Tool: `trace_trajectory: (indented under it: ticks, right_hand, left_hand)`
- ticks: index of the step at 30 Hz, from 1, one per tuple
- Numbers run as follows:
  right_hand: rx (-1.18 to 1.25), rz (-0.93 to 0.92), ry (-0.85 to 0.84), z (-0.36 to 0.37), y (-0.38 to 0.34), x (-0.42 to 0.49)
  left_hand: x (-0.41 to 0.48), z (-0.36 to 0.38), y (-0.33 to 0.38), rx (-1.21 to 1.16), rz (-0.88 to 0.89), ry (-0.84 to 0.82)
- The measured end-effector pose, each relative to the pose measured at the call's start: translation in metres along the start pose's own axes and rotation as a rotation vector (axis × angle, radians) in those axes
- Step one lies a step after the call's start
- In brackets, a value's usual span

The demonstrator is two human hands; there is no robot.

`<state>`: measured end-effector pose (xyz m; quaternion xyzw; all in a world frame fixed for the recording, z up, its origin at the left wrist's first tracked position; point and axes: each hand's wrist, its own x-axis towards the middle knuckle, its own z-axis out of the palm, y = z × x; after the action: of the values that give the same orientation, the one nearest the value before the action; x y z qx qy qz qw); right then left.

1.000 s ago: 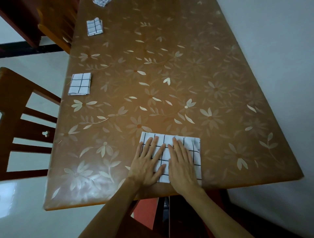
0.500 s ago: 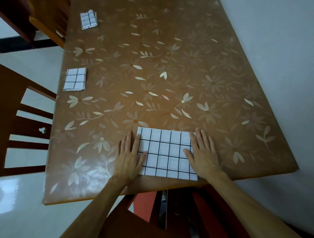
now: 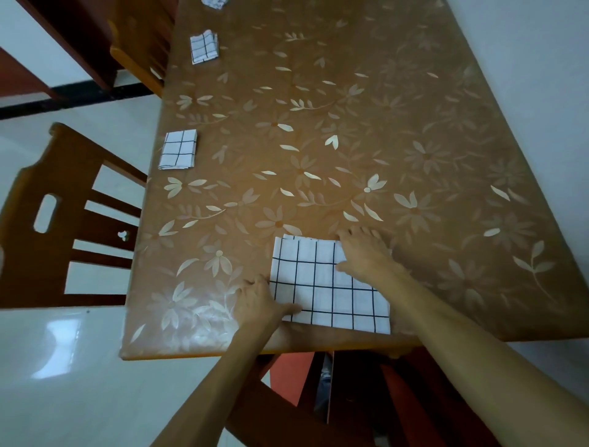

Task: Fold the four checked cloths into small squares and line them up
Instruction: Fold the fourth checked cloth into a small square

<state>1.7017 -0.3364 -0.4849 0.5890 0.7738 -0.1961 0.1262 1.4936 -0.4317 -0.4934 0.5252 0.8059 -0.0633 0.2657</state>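
A white checked cloth (image 3: 328, 287), folded to a wide rectangle, lies flat at the near edge of the table (image 3: 350, 127). My left hand (image 3: 258, 301) pinches its near left edge, thumb on top. My right hand (image 3: 366, 255) covers its far right corner, thumb on the cloth and fingers curled past the far edge. Three small folded checked squares lie along the table's left side: one (image 3: 178, 154) midway, one (image 3: 204, 47) further back, and one (image 3: 214, 3) cut off by the top of the frame.
A wooden chair (image 3: 63, 223) stands against the table's left side, and a second chair (image 3: 140, 48) stands further back. A pale wall runs close along the table's right edge. Glossy white floor lies to the left.
My hands left the cloth's two sides. The left now pinches the near left edge and the right sits on the far right corner. The view shifted.
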Motion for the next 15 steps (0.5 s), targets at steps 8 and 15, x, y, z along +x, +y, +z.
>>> trace_trajectory:
  ticks: [8,15]
  right_hand:
    - [0.065,0.033,-0.036,0.000,0.009,-0.002]
    - [0.499,0.049,-0.073,0.009,0.036,-0.027]
  left_hand:
    - [0.000,-0.007,0.008,-0.234,0.112,-0.091]
    - [0.025,-0.036,0.015,-0.361,0.439,-0.274]
